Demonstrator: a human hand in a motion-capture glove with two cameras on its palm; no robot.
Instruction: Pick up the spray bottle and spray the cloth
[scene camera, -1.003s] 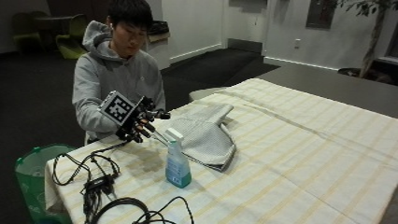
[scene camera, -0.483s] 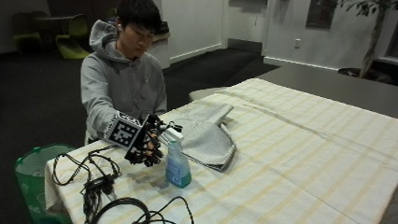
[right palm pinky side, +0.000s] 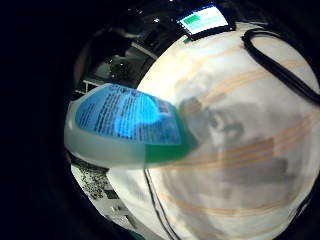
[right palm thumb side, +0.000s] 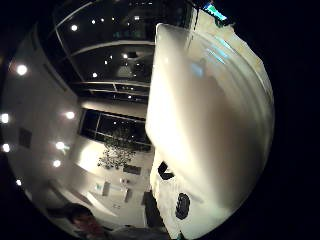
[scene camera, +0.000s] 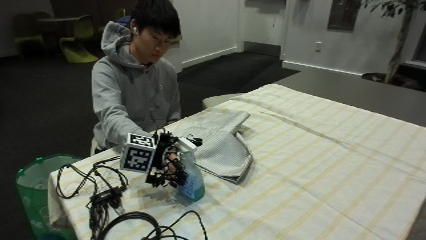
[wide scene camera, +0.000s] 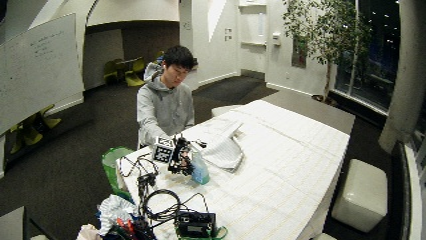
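- The translucent plastic spray bottle holding blue liquid (scene camera: 190, 175) is seen standing upright on the bench covered by a cream, yellow-striped tablecloth (scene camera: 319, 165), near the corner closest to the seated person.
- The black-gloved right hand (scene camera: 170, 165) is placed against the bottle's neck and upper body; the grip appears curled round the neck below the white trigger head (scene camera: 186, 144), though the fingers themselves are partly hidden by the glove's fittings.
- In the little-finger-side palm view the blue-labelled bottle body (right palm pinky side: 125, 127) fills much of the picture above the striped cloth, so it is judged to be close against the palm.
- The folded grey cloth (scene camera: 223, 145) lies on the bench just beside the bottle, on the side away from the hand, apparently not touching it.
- Risk: were the bottle lifted by the neck alone, it could swing or slip, its weight sitting low in the liquid.
- Risk: were the nozzle not turned toward the grey cloth before the trigger is squeezed, the tablecloth or the black cables (scene camera: 100, 192) near the bench edge could be wetted.
- Risk: the cables lying beside the hand could be snagged as the arm rises.
- Count: one spray bottle, one grey cloth, one gloved hand at work; a green bin (scene camera: 33, 185) stands beside the bench; the cables are tangled and cannot be counted.
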